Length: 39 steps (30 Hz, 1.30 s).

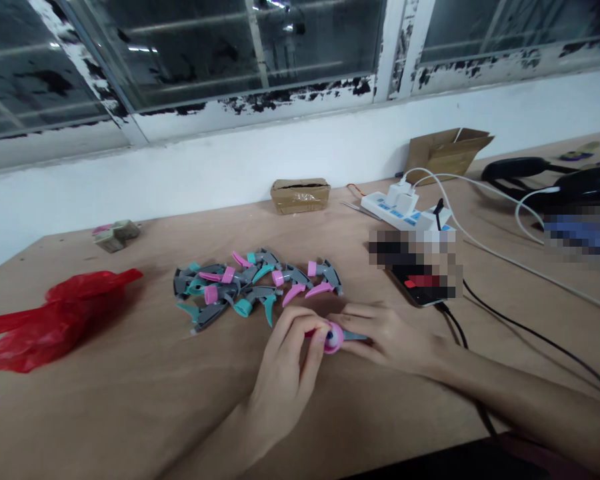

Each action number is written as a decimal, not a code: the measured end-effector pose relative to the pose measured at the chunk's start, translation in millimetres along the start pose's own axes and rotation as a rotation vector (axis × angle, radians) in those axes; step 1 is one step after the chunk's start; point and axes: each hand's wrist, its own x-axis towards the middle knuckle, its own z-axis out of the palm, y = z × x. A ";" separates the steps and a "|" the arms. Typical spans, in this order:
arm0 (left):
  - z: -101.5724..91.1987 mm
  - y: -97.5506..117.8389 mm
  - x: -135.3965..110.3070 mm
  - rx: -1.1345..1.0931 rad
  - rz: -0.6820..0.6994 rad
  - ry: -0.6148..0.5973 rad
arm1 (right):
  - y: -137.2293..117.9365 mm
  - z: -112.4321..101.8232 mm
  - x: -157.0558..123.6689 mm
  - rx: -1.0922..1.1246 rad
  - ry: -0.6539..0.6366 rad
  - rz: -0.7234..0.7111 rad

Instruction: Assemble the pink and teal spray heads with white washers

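Observation:
Between my two hands is a trigger spray head (334, 339) with a pink collar and a grey body, its round collar opening turned toward me. My left hand (293, 357) pinches the collar's left side with thumb and fingers. Wrapped round the grey body from the right is my right hand (380, 331), its fingers closed. Just beyond my hands lies a loose pile of similar trigger spray heads (225, 287), grey with pink or teal collars and levers. Much of the held spray head is hidden by my fingers.
Left of the pile lies a red plastic bag (65, 320). A small cardboard box (301, 196) and a power strip (405, 212) with plugs stand near the wall. Right of the pile are a phone (420, 287) and cables. A larger open carton (443, 157) stands behind.

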 end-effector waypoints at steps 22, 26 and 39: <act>-0.4 -8.4 -1.6 0.205 0.206 0.063 | 1.1 -5.7 -1.7 -0.080 0.013 -0.022; 3.2 -5.1 3.2 0.089 0.152 0.088 | 0.1 -4.5 -1.7 -0.077 0.013 -0.008; 2.9 -0.6 3.6 0.018 0.067 0.061 | -2.6 -3.9 -0.4 -0.045 0.014 -0.011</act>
